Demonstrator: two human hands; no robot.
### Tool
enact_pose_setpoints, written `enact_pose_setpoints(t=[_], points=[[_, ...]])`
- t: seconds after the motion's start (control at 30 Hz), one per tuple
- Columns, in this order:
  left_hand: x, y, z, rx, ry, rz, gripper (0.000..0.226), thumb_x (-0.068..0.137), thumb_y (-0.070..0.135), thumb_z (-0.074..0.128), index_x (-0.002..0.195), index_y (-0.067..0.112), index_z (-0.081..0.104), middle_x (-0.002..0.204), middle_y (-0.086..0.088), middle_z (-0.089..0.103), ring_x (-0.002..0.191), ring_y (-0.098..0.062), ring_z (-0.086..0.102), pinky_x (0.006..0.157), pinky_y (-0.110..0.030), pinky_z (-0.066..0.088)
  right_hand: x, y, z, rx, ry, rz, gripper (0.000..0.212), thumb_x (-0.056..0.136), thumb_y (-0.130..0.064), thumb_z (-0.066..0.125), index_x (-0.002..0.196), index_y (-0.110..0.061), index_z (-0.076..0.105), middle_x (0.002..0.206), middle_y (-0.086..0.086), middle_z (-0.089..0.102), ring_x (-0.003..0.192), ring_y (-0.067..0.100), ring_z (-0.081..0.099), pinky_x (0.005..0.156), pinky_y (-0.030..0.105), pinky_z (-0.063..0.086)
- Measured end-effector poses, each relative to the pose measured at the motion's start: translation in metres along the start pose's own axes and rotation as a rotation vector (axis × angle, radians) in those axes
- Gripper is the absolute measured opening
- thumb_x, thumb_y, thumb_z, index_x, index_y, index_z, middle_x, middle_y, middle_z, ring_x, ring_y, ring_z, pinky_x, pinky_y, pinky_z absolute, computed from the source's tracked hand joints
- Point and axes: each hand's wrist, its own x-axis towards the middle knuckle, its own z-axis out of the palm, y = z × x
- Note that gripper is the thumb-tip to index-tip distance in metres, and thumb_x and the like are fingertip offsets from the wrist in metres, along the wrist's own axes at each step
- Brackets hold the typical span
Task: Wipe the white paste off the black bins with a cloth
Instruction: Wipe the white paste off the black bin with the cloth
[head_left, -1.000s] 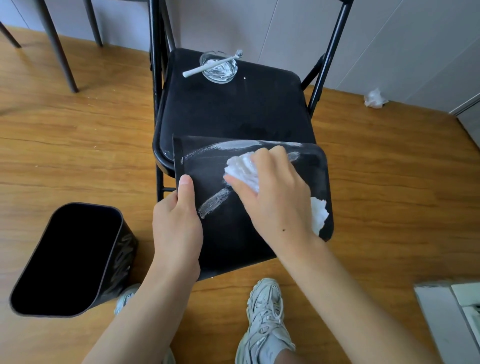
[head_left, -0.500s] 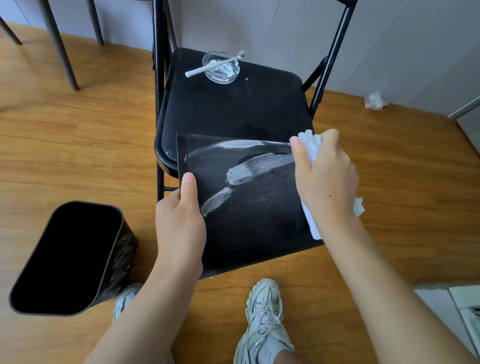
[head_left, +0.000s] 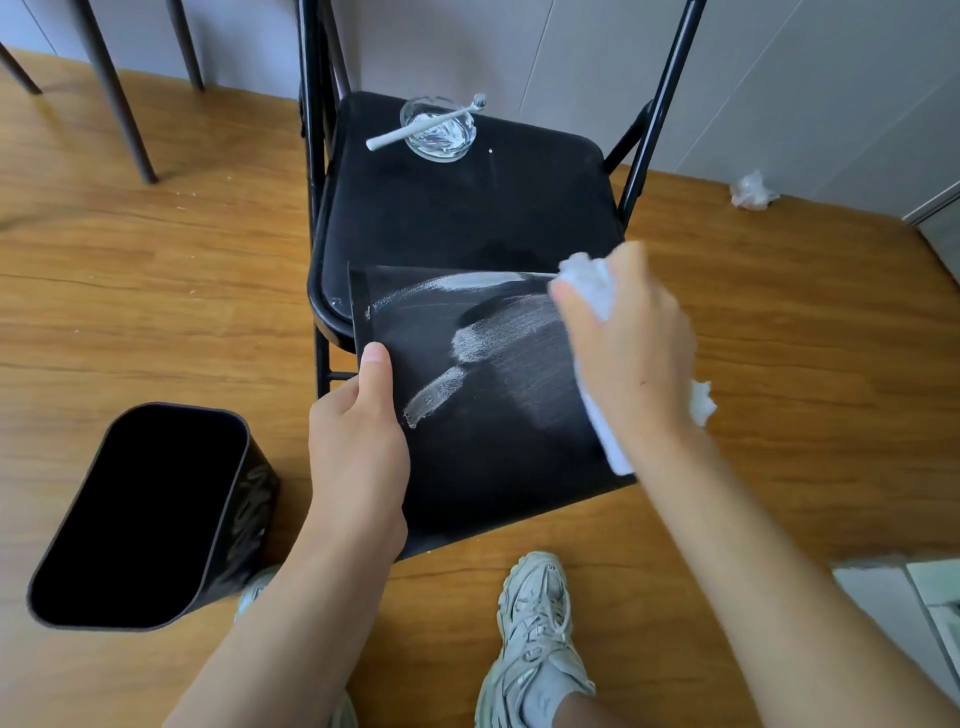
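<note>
Right hand (head_left: 631, 358) stays at smeared bin's (head_left: 483, 415) edge, gripping cloth (head_left: 589, 283).

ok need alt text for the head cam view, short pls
A person's left hand holds a black bin on its side against a black chair while the right hand wipes streaks of white paste off it with a white cloth. A second black bin stands on the wooden floor.

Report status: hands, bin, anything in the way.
Left hand grips bin edge. Right hand holds cloth at bin's right edge. Paste streaks remain. Nothing in the way.
</note>
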Motion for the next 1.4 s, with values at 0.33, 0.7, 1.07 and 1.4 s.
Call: enact_pose_setpoints(t=[0.33,0.7,1.07,1.4], points=[[-0.003,-0.002,0.002,0.017,0.003,-0.017,0.055,0.1,0.048,0.043,0.09,-0.003,0.061,0.078,-0.009,0.054,0.074,-0.023,0.052,0.069,-0.036,0.044,-0.038,-0.055,0.008,0.041,-0.095,-0.193,0.031,0.089,-0.043,0.06,0.085,-0.018,0.042,0.071,-0.003,0.049,0.055,0.023,0.045,0.047,0.026,0.025],[-0.007,-0.001,0.002,-0.028,0.018,-0.007,0.05,0.101,0.049,0.043,0.091,0.003,0.062,0.083,-0.006,0.052,0.075,-0.021,0.048,0.069,-0.033,0.041,-0.004,0.03,-0.01,-0.058,0.011,0.095,0.031,0.095,-0.048,0.044,0.089,-0.019,0.037,0.069,-0.007,0.046,0.058,0.011,0.046,0.046,0.019,0.023],[-0.007,-0.003,0.0,-0.011,-0.007,-0.007,0.054,0.101,0.046,0.043,0.09,-0.004,0.062,0.077,-0.008,0.057,0.073,-0.023,0.054,0.07,-0.036,0.045,-0.053,-0.071,0.011,-0.005,-0.095,-0.302,0.032,0.086,-0.044,0.062,0.087,-0.015,0.049,0.071,-0.002,0.056,0.053,0.024,0.055,0.045,0.025,0.026],[-0.011,-0.002,0.007,-0.057,0.04,0.001,0.04,0.101,0.047,0.043,0.086,0.014,0.059,0.079,-0.005,0.054,0.076,-0.019,0.05,0.069,-0.032,0.041,0.015,0.022,-0.007,-0.102,-0.014,0.035,0.031,0.096,-0.046,0.044,0.098,-0.016,0.044,0.076,-0.004,0.048,0.055,0.011,0.045,0.047,0.022,0.027]])
